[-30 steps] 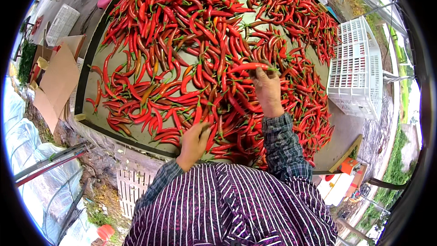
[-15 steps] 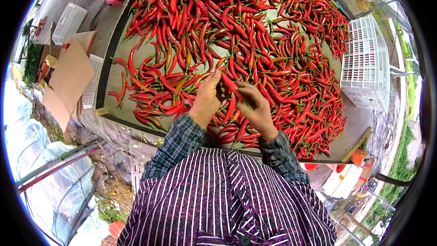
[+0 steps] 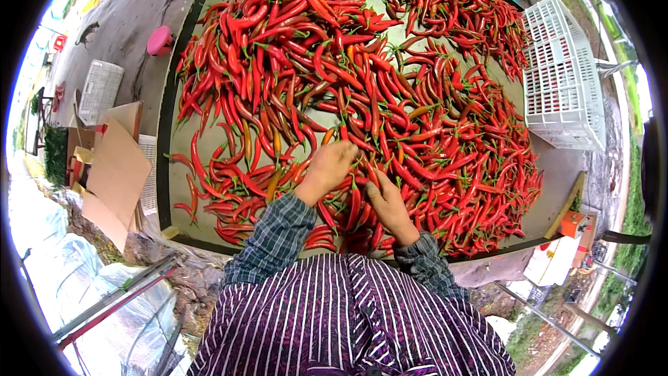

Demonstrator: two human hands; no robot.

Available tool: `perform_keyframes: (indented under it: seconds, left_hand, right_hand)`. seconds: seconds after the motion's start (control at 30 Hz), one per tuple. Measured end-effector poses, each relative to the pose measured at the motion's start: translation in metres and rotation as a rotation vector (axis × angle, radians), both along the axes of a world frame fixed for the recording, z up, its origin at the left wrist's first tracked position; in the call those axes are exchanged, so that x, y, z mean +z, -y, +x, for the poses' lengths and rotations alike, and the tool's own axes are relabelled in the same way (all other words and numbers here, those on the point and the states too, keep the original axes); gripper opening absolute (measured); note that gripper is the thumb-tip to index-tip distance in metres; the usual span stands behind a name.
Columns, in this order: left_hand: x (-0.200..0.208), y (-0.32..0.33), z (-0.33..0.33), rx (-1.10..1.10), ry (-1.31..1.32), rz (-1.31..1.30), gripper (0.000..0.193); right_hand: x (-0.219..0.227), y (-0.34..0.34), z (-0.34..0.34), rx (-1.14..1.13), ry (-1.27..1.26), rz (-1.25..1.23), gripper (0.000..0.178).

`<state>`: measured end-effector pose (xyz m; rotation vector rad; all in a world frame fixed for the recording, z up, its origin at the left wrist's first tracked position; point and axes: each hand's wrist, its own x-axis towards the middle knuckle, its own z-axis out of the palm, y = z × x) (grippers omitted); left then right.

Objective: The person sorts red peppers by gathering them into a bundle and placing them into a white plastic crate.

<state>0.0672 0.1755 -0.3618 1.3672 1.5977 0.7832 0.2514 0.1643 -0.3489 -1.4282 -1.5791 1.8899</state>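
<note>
Red chili peppers (image 3: 285, 49) lie in heaps over a wide table (image 3: 184, 195), most with green stems and a few orange or brownish. My left hand (image 3: 331, 167) is low over the near middle of the heap, its fingers curled together; what they hold, if anything, is hidden. Just right of it, my right hand (image 3: 390, 203) has thumb and fingers closed on a red chili pepper (image 3: 371, 173) that points up toward the left hand. Other peppers lie right under and around both hands.
A white plastic crate (image 3: 563, 76) stands at the table's right edge. Beyond the dark left rim are cardboard (image 3: 118, 167), a pink stool (image 3: 160, 40) and another white crate (image 3: 101, 90). An orange box (image 3: 573, 224) sits by the near right corner.
My hands have moved apart a little and down into the peppers. The chili pepper held up between them no longer shows there. The view has shifted, with the table lower in it.
</note>
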Motion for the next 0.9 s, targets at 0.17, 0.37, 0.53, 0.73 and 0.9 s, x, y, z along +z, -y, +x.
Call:
perform_keyframes:
  seconds: [0.17, 0.37, 0.53, 0.73, 0.9]
  left_hand:
    - [-0.025, -0.083, -0.006, 0.355, 0.123, 0.021, 0.035]
    - [-0.054, -0.148, 0.006, 0.804, 0.696, -0.216, 0.026]
    - [-0.054, -0.170, 0.016, 0.998, 0.777, -0.271, 0.028]
    - [-0.013, -0.102, 0.013, 0.558, 0.827, -0.234, 0.025]
    - [-0.007, -0.022, 0.001, 0.262, 0.815, -0.190, 0.033]
  right_hand:
    - [-0.035, -0.006, 0.016, -0.351, -0.279, -0.098, 0.025]
    - [-0.039, -0.013, 0.031, -0.444, -0.481, -0.172, 0.021]
    - [-0.026, -0.023, 0.028, -0.407, -0.544, -0.306, 0.026]
    - [-0.016, -0.041, 0.024, -0.576, -0.475, -0.218, 0.029]
    - [-0.023, -0.042, 0.021, -0.531, -0.411, -0.172, 0.030]
